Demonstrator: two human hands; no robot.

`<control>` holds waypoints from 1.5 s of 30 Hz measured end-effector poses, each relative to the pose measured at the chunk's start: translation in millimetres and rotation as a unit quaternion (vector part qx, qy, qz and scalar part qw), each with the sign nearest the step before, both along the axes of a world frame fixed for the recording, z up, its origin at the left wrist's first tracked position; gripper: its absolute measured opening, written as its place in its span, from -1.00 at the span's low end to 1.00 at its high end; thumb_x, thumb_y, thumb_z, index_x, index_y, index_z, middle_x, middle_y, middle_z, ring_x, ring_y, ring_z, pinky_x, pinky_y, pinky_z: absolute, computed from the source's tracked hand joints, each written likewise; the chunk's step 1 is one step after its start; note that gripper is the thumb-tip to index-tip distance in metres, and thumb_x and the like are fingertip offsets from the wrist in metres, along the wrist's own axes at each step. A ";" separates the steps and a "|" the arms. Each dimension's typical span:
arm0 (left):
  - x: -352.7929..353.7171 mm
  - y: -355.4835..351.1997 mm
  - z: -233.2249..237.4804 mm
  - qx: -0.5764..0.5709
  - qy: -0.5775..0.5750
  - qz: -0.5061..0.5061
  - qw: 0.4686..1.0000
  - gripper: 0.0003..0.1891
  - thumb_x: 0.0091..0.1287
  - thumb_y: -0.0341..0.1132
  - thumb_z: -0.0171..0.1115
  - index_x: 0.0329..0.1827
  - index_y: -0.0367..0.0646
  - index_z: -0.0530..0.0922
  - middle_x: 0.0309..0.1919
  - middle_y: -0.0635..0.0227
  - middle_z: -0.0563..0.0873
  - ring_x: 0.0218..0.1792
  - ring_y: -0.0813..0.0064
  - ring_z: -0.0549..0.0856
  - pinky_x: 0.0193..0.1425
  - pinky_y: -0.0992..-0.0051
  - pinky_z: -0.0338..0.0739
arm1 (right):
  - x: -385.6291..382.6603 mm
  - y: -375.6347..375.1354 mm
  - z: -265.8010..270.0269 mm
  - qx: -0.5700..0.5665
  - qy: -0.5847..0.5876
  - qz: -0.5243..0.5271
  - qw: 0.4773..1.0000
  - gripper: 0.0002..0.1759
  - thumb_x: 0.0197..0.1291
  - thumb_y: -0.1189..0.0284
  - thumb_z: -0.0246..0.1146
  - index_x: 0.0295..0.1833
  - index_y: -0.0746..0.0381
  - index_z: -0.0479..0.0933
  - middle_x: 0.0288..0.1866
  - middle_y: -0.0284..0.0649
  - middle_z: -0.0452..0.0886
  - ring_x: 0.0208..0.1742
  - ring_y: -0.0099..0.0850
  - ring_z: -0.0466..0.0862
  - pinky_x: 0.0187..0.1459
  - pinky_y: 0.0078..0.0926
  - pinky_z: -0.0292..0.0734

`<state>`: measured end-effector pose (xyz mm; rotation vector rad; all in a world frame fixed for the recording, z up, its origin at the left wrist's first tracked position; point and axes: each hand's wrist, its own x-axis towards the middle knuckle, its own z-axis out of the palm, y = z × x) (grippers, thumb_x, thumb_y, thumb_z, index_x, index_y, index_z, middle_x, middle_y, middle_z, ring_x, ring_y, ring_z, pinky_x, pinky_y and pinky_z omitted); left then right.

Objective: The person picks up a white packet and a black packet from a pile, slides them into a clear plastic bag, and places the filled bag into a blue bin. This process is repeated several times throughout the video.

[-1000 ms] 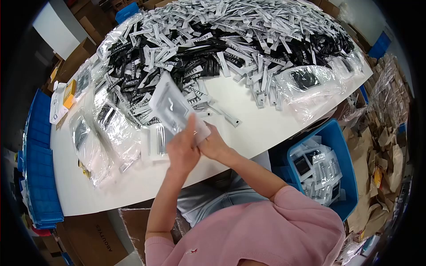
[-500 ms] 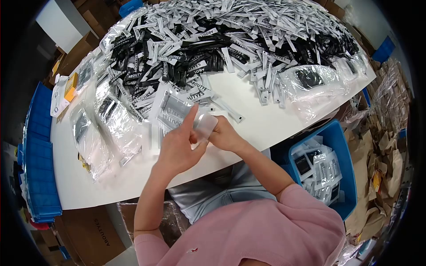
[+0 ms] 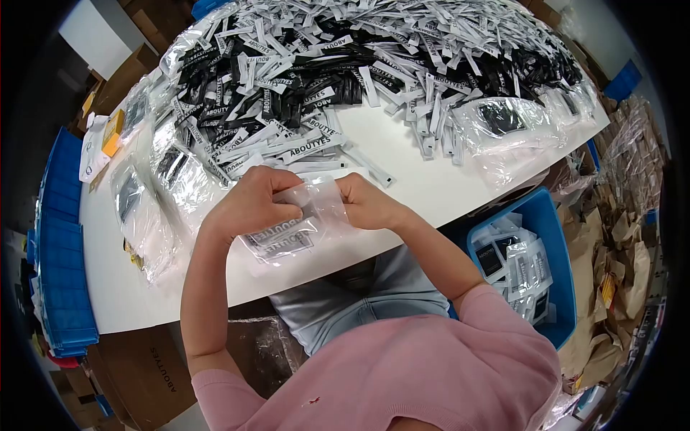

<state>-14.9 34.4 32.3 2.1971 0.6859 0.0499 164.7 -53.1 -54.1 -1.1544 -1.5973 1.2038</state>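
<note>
My left hand (image 3: 248, 201) and my right hand (image 3: 368, 202) both grip the top edge of a small clear plastic bag (image 3: 295, 226) with black-and-white labels inside. The bag hangs toward me over the white table (image 3: 402, 179), near its front edge. Just beyond my hands a huge pile of black and white woven labels (image 3: 359, 65) printed ABOUTYES covers the far half of the table.
Clear bags filled with labels (image 3: 154, 208) lie at the table's left, and more (image 3: 510, 126) at the right. A blue bin (image 3: 525, 266) of packed bags stands beside my right side. Blue crates (image 3: 61, 244) line the left; brown paper (image 3: 618, 237) litters the floor on the right.
The bag was held up flat between my hands; now it is turned with its opening away from me and both hands pinch its top edge. My left hand moved left.
</note>
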 end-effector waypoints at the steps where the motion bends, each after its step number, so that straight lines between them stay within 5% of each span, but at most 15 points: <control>1: -2.0 -0.1 -6.2 -0.039 0.002 0.020 0.999 -0.71 -0.12 -0.50 0.27 -0.26 -0.32 0.59 -0.58 0.36 0.58 -0.53 0.66 0.51 -0.42 0.59 0.42 | 1.7 -0.2 -1.5 -0.051 0.037 0.024 0.998 -0.78 0.11 0.40 0.23 -0.17 0.31 0.59 -0.40 -0.40 0.61 -0.39 -0.67 0.51 -0.35 -0.64 0.45; 5: 0.3 -6.7 -22.7 -0.050 -0.029 0.052 0.997 -0.79 -0.05 -0.52 0.29 -0.30 -0.34 0.59 -0.54 0.53 0.57 -0.50 0.77 0.47 -0.44 0.66 0.39 | -0.7 1.2 -15.1 -0.026 0.034 0.003 0.999 -0.76 0.14 0.39 0.21 -0.15 0.32 0.58 -0.39 -0.40 0.60 -0.39 -0.69 0.49 -0.37 -0.67 0.43; 11: -9.0 -2.7 -45.8 -0.125 -0.065 0.147 0.979 -0.87 0.05 -0.42 0.28 -0.46 -0.34 0.58 -0.68 0.52 0.49 -0.61 0.77 0.37 -0.57 0.62 0.28 | 5.9 -2.7 -7.7 -0.146 0.168 -0.013 0.975 -0.76 0.13 0.34 0.20 -0.38 0.33 0.53 -0.56 -0.40 0.52 -0.52 -0.65 0.42 -0.44 -0.61 0.37; 13: -7.6 -10.9 -49.5 -0.135 -0.079 0.137 0.978 -0.85 0.10 -0.40 0.27 -0.48 -0.34 0.57 -0.70 0.54 0.47 -0.62 0.78 0.34 -0.58 0.62 0.25 | -6.6 -11.0 -6.2 0.059 0.036 -0.049 0.996 -0.74 0.11 0.32 0.21 -0.41 0.34 0.51 -0.61 -0.33 0.50 -0.55 -0.60 0.43 -0.46 -0.59 0.37; 20: -9.2 -40.3 -59.4 -0.092 -0.137 0.125 0.978 -0.74 0.24 -0.36 0.20 -0.56 -0.37 0.51 -0.76 0.50 0.34 -0.62 0.75 0.23 -0.62 0.59 0.14 | -2.8 -29.9 10.1 -0.002 -0.001 -0.010 1.000 -0.75 0.08 0.34 0.23 -0.37 0.36 0.52 -0.57 -0.20 0.55 -0.52 -0.56 0.47 -0.43 -0.51 0.40; 23: -19.1 -38.6 -62.7 -0.147 -0.135 0.155 0.967 -0.82 0.20 -0.36 0.25 -0.49 -0.31 0.59 -0.69 0.51 0.48 -0.60 0.75 0.36 -0.58 0.60 0.23 | 7.7 -38.8 4.9 -0.011 -0.034 -0.018 0.999 -0.76 0.08 0.36 0.21 -0.42 0.35 0.49 -0.54 -0.17 0.54 -0.52 -0.45 0.52 -0.44 -0.45 0.40; 26: -14.1 -52.8 -51.8 0.252 -0.125 0.113 0.953 -0.97 0.05 -0.43 0.28 -0.51 -0.16 0.61 -0.62 0.26 0.57 -0.61 0.34 0.53 -0.53 0.42 0.40 | 12.9 -43.4 1.7 0.107 -0.205 -0.026 0.973 -0.82 0.07 0.40 0.20 -0.42 0.31 0.49 -0.51 -0.16 0.51 -0.47 -0.25 0.55 -0.41 -0.35 0.44; 28: -4.7 -60.5 -47.6 0.306 -0.134 0.015 0.943 -0.99 0.03 -0.42 0.29 -0.49 -0.12 0.63 -0.61 0.30 0.58 -0.56 0.30 0.57 -0.49 0.38 0.46 | 0.6 -46.1 -1.2 0.145 -0.218 -0.028 0.965 -0.85 0.05 0.40 0.19 -0.42 0.28 0.49 -0.52 -0.17 0.48 -0.46 -0.20 0.53 -0.40 -0.31 0.45; 33: 7.7 -75.8 -55.1 0.308 -0.060 -0.038 0.949 -0.93 0.04 -0.37 0.29 -0.53 -0.14 0.61 -0.58 0.30 0.62 -0.51 0.26 0.59 -0.44 0.35 0.48 | 10.0 -63.7 0.5 0.159 -0.274 -0.012 0.948 -0.91 0.00 0.43 0.20 -0.39 0.23 0.50 -0.50 -0.20 0.47 -0.44 -0.18 0.53 -0.39 -0.26 0.47; 35: 9.9 -77.1 -67.4 0.191 -0.062 -0.053 0.978 -0.87 0.06 -0.34 0.28 -0.58 -0.17 0.58 -0.60 0.28 0.61 -0.50 0.24 0.60 -0.42 0.30 0.48 | 29.4 -79.7 -1.4 0.217 -0.265 0.003 0.940 -0.92 0.00 0.44 0.21 -0.39 0.21 0.50 -0.48 -0.22 0.48 -0.46 -0.20 0.52 -0.42 -0.29 0.45; 38: -3.6 -64.4 -79.7 0.232 -0.062 0.012 0.971 -0.84 0.07 -0.33 0.27 -0.59 -0.19 0.58 -0.61 0.25 0.60 -0.49 0.22 0.60 -0.39 0.30 0.48 | 101.9 -120.0 18.7 0.035 -0.292 -0.035 0.955 -0.87 0.01 0.42 0.22 -0.48 0.25 0.50 -0.56 -0.19 0.45 -0.50 -0.18 0.49 -0.44 -0.29 0.41; 41: -34.8 -38.1 -95.5 0.193 -0.067 0.081 0.976 -0.88 0.03 -0.35 0.30 -0.53 -0.20 0.59 -0.56 0.26 0.63 -0.47 0.23 0.61 -0.36 0.31 0.50 | 189.6 -184.1 37.7 -0.168 -0.576 -0.204 0.773 -0.80 0.01 0.33 0.23 -0.44 0.27 0.53 -0.46 -0.08 0.55 -0.36 -0.10 0.57 -0.32 -0.19 0.46; 42: -38.7 -35.5 -95.6 0.154 -0.073 0.120 0.978 -0.88 0.01 -0.35 0.32 -0.50 -0.21 0.60 -0.54 0.26 0.64 -0.45 0.25 0.62 -0.34 0.32 0.51 | 187.4 -187.0 42.4 -0.106 -0.614 -0.293 0.725 -0.80 0.02 0.33 0.23 -0.39 0.27 0.55 -0.42 -0.06 0.57 -0.32 -0.10 0.58 -0.28 -0.18 0.47; 43: -38.1 -32.1 -95.3 0.147 -0.031 0.098 0.984 -0.74 -0.04 -0.34 0.36 -0.27 -0.20 0.60 -0.27 0.20 0.65 -0.22 0.22 0.62 -0.12 0.30 0.51 | 184.2 -188.5 47.5 -0.041 -0.642 -0.378 0.666 -0.80 0.03 0.33 0.22 -0.34 0.26 0.56 -0.37 -0.03 0.60 -0.28 -0.09 0.59 -0.24 -0.18 0.48; 45: -15.6 -32.9 -97.7 0.220 -0.064 0.071 0.971 -0.64 -0.06 -0.33 0.37 -0.16 -0.19 0.56 -0.14 0.18 0.60 -0.10 0.18 0.57 0.00 0.29 0.45 | 168.2 -148.3 37.2 0.008 -0.539 -0.360 0.761 -0.79 0.09 0.36 0.18 -0.24 0.26 0.57 -0.31 -0.06 0.62 -0.27 -0.09 0.59 -0.21 -0.21 0.49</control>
